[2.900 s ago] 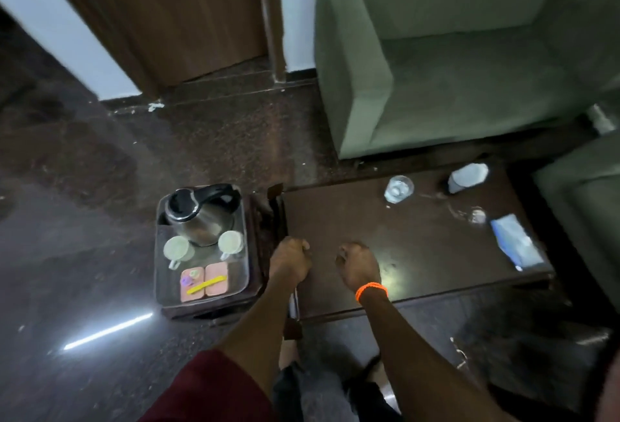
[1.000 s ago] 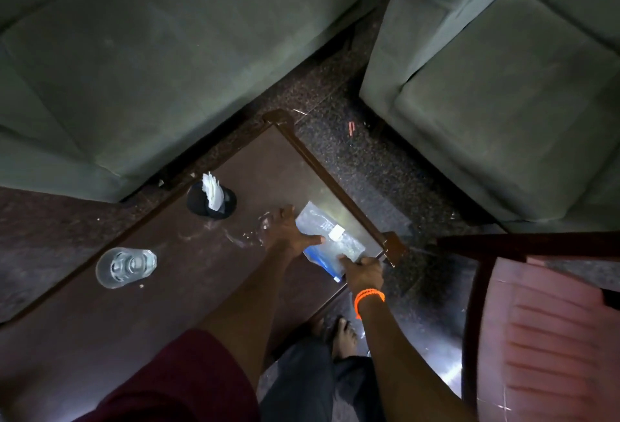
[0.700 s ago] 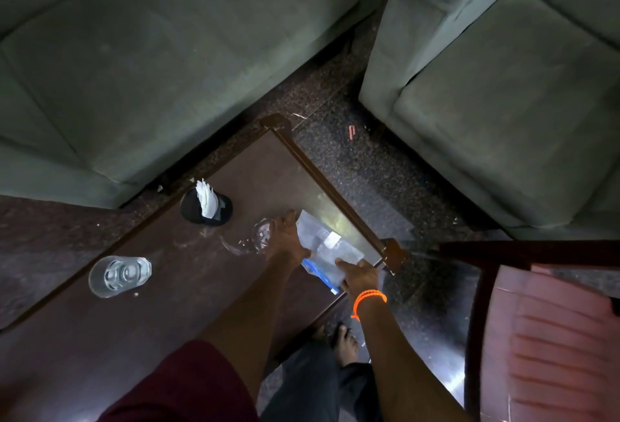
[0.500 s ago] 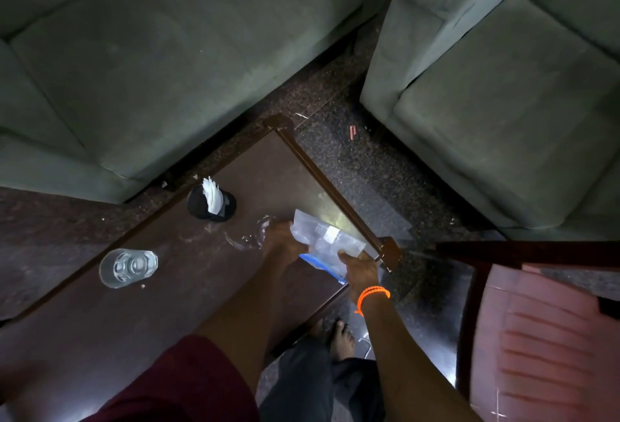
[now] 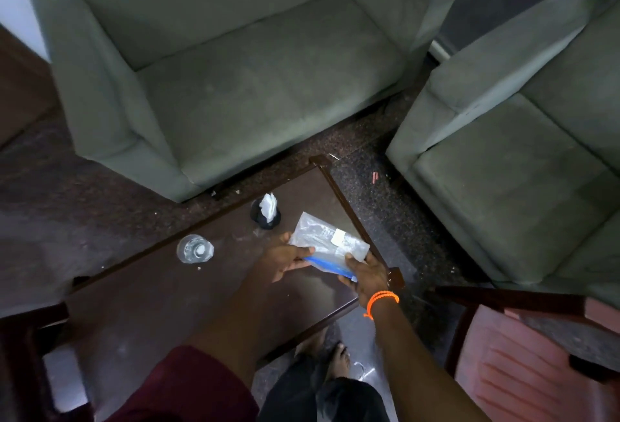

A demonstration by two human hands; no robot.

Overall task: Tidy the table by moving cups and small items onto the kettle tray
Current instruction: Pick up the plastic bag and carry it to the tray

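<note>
Both hands hold a clear plastic packet (image 5: 327, 242) with a blue edge and a small white label, lifted just above the dark wooden table (image 5: 161, 300). My left hand (image 5: 285, 258) grips its left end and my right hand (image 5: 367, 274), with an orange wristband, grips its near right corner. A clear drinking glass (image 5: 194, 249) stands on the table to the left. A black holder with white tissue (image 5: 265, 211) stands behind the packet. The kettle tray is out of view.
A green armchair (image 5: 235, 69) faces the table's far side and a second green sofa (image 5: 523, 153) stands at the right. A red plastic chair (image 5: 523, 368) is at the lower right. My bare feet show below the table's near edge.
The packet lay on the table under both hands; now it is raised off the surface and held between them. The view has tilted up, showing more of the armchair.
</note>
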